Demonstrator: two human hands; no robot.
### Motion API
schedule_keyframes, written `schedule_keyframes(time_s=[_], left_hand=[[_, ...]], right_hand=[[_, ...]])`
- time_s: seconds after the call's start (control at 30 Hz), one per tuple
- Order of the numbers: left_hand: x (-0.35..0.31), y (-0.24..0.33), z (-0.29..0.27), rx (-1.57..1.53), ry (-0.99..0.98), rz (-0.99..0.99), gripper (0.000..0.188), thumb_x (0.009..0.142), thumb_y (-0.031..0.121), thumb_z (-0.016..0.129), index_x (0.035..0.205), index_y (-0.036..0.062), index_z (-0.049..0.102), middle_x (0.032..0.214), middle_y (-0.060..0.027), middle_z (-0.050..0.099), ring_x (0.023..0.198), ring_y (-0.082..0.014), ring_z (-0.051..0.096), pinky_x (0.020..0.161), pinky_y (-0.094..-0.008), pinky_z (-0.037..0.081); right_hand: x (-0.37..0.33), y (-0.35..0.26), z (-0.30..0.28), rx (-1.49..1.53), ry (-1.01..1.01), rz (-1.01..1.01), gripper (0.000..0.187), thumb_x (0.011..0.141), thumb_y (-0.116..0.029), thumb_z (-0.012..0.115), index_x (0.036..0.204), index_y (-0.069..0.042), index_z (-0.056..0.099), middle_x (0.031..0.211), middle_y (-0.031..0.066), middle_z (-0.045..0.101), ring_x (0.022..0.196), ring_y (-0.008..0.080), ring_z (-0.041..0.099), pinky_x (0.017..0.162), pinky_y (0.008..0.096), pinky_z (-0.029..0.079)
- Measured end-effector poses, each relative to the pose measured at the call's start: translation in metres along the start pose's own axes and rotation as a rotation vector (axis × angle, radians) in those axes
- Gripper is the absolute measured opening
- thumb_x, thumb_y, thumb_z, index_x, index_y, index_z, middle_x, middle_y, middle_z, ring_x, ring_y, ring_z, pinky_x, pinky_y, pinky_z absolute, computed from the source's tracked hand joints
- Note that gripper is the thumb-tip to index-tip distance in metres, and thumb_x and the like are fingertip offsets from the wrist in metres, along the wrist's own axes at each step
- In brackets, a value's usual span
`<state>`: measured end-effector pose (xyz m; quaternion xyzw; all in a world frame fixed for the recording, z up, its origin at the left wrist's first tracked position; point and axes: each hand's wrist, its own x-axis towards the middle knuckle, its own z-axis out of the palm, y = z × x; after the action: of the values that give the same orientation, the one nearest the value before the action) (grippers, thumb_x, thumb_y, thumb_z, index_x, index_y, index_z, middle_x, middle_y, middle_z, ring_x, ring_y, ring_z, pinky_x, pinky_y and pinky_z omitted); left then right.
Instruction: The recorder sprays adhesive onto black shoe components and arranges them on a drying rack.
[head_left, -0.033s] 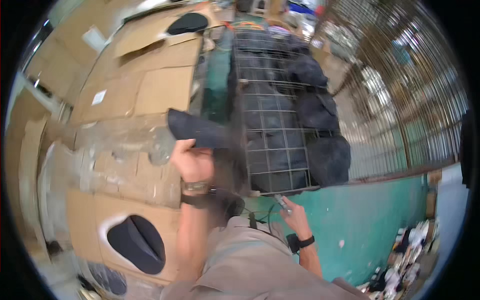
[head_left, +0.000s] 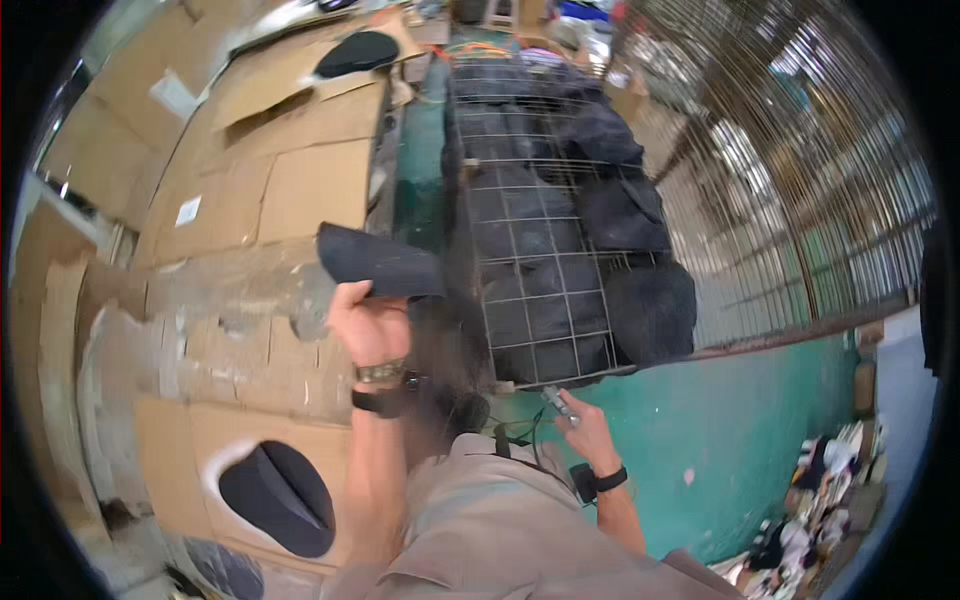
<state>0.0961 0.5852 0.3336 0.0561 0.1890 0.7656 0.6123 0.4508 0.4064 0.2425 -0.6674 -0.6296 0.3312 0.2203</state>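
Pinched in my left hand [head_left: 370, 328] is a dark, stiff fabric piece [head_left: 378, 262], long and curved, beside the near left of the wire rack [head_left: 515, 222]. My fingers are closed round its near edge. Low on the right, my right hand [head_left: 590, 432] is closed on a small grey metal tool [head_left: 560, 404], its exact kind unclear. A thin dark cable runs close by the tool. On the cardboard to my left lies a dark oval fabric piece [head_left: 275, 498] with a fold down its middle and white along one edge.
Several dark rounded bundles [head_left: 650, 315] lie under and beside the rack's grid. A cardboard-covered table [head_left: 315, 190] fills the left, with another dark oval piece [head_left: 357, 54] at its far end. Barred mesh [head_left: 780, 220] stands at right. Loose scraps [head_left: 800, 510] pile up on the green floor [head_left: 700, 440].
The whole view has shifted slightly, with most things a little further left. Both hands keep their hold.
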Motion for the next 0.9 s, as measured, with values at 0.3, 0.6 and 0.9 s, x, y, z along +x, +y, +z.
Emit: schedule_keyframes(time_s=[0.3,0.6,0.9], left_hand=[[0.099,-0.009,0.029,0.212,-0.062,-0.104,0.042,0.081,0.012,0.056,0.120,0.0006,0.066,0.118,-0.0154,0.074,0.104,-0.0360,0.072,0.090,-0.0509,0.058],[0.290,-0.039,0.095,0.380,-0.181,-0.251,0.045,0.082,0.010,0.058,0.125,0.0021,0.066,0.124,-0.0136,0.073,0.117,-0.0335,0.070,0.101,-0.0505,0.056],[0.479,-0.128,0.162,0.294,-0.349,-0.306,0.046,0.082,0.010,0.058,0.127,0.0054,0.067,0.125,-0.0106,0.073,0.115,-0.0313,0.070,0.102,-0.0517,0.055]], right_hand=[[-0.006,-0.023,0.008,0.020,0.092,0.216,0.056,0.085,-0.008,0.074,0.139,-0.004,0.064,0.121,0.0262,0.071,0.108,0.0479,0.067,0.090,0.0511,0.054],[0.001,-0.063,0.037,0.102,0.336,0.642,0.057,0.080,-0.006,0.077,0.136,-0.001,0.067,0.109,0.0267,0.073,0.098,0.0458,0.070,0.084,0.0480,0.056],[0.038,-0.116,0.066,-0.020,0.609,0.822,0.055,0.079,-0.006,0.075,0.132,0.004,0.069,0.083,0.0208,0.074,0.067,0.0280,0.067,0.070,0.0413,0.054]])
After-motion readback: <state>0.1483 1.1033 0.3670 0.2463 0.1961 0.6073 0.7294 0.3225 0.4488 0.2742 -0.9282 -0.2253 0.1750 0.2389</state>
